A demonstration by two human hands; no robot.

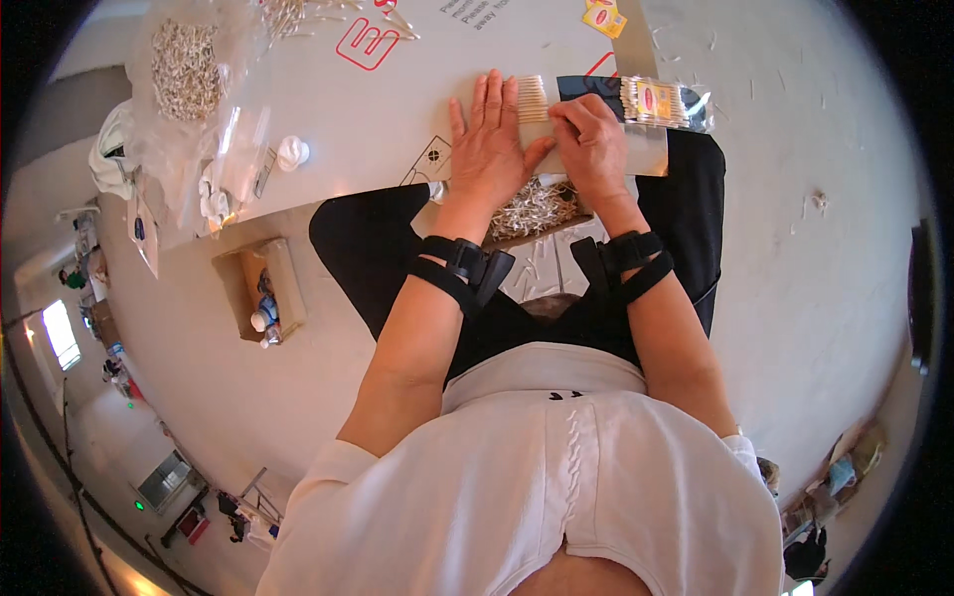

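Observation:
On the table in front of me lies a neat row of cotton swabs [533, 99], side by side. My left hand [487, 139] rests flat along the row's left side, fingers stretched out and thumb apart. At the row's lower right is my right hand [594, 144], its fingers curled together in a pinch. Whatever is between those fingertips, if anything, is hidden. Just beyond the right hand sits a clear packet of cotton swabs [686, 107] with a yellow and red label, its dark flap reaching left.
A large clear bag of cotton swabs [187, 70] stands at the table's left, near a small white round object [293, 153]. Yellow labels [603, 18] lie at the far right. Below the table edge, a box holds loose swabs [532, 211]. A cardboard box [260, 290] with bottles is on the floor.

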